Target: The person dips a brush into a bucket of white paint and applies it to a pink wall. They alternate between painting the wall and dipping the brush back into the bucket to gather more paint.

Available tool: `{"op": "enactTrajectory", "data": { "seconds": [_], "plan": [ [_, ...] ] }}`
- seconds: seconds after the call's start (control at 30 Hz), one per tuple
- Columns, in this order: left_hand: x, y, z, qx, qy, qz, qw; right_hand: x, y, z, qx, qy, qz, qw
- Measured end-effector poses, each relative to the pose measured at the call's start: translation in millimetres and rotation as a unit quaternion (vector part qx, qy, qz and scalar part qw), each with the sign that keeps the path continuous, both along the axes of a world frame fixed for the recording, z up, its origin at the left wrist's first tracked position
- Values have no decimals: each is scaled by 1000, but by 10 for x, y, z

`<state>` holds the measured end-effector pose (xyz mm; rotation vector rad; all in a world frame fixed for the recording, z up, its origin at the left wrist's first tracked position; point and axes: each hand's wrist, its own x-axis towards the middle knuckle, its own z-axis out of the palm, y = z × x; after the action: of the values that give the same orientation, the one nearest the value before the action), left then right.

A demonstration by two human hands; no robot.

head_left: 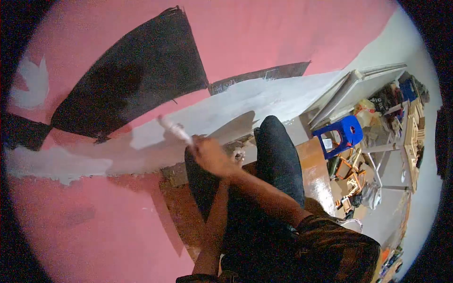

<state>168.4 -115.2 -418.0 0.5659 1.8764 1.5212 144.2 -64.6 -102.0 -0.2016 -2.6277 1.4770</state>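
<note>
My right hand is closed around a paintbrush, blurred by motion. The brush points up and left toward a wall strip painted white and pale grey. My left forearm comes up from the bottom and passes behind the right one. Most of the left hand is hidden there; a small whitish shape shows just beyond my right wrist. Large black painted shapes with pointed corners cover part of the pink wall above the brush.
My knees in dark trousers are bent close to the wall, over a brown wooden surface. A blue plastic stool stands to the right. Past it lie wooden frames, bags and pale panels.
</note>
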Motion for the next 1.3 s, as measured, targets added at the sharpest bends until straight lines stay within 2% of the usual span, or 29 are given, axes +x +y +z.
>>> {"op": "enactTrajectory", "data": {
  "seconds": [0.03,0.07,0.1,0.13,0.17,0.2,0.27,0.33,0.43,0.47,0.5,0.53,0.57,0.6,0.63,0.7,0.73,0.77,0.8,0.83,0.87,0.93,1.0,1.07,1.1,1.17,1.2,1.27,1.3],
  "plan": [
    [-38,-59,-307,66,-62,-13,996,9,163,-110,9,96,-33,995],
    [15,-55,7,33,53,12,998,8,461,-203,106,46,-35,993],
    [114,-26,644,2,167,36,985,43,832,-254,204,-5,-37,978],
    [135,14,718,-7,191,45,981,196,1214,-165,178,-1,-105,978],
    [157,50,772,-17,215,54,975,290,1566,-282,180,32,-192,964],
    [182,85,828,-28,238,64,969,386,1946,-397,199,170,-207,943],
    [188,169,947,-21,221,54,973,673,2393,-389,278,100,-334,895],
    [180,217,945,26,211,45,976,913,2700,-269,291,-51,-429,853],
    [166,246,822,15,185,55,981,1007,2711,-186,277,-78,-448,847],
    [204,239,749,-7,172,64,983,974,2740,-463,321,13,-391,863],
    [184,247,600,8,83,55,995,850,2597,-482,285,-18,-359,889],
    [136,280,428,24,-6,46,999,628,2183,-209,89,26,-374,923],
    [150,301,397,38,21,45,998,355,1986,-724,338,200,-312,865],
    [165,322,358,52,48,45,996,189,1430,-423,145,65,-314,936],
    [199,270,425,59,191,50,978,-101,1148,-903,273,97,-277,916],
    [159,161,157,75,200,76,974,1,404,-73,57,-6,-160,986],
    [168,127,283,24,152,73,985,17,167,-154,72,44,-106,991],
    [175,94,419,-30,104,69,992,-17,-47,-460,93,0,-14,996],
    [139,146,984,-138,149,38,978,29,-218,-381,92,14,16,996],
    [130,154,798,-89,109,55,989,54,-225,-286,53,5,11,999],
    [128,147,543,-93,152,59,982,57,-222,-226,14,-3,9,1000],
    [166,107,214,-103,231,72,965,42,107,-359,81,-24,-15,996],
    [165,105,396,-48,209,56,975,-15,651,-472,189,39,-106,975],
    [129,125,652,11,186,38,982,209,1439,-135,35,78,-172,981],
    [129,127,791,-19,202,35,979,238,1740,-351,149,166,-172,960],
    [216,112,982,-78,225,30,971,434,2005,-209,129,123,-257,950],
    [221,139,975,-41,227,32,972,521,2115,-147,133,110,-289,942],
    [175,171,920,31,237,42,970,598,2357,-316,306,91,-350,881],
    [169,155,852,5,192,39,981,667,2362,-266,270,82,-409,868]
  ]
}}
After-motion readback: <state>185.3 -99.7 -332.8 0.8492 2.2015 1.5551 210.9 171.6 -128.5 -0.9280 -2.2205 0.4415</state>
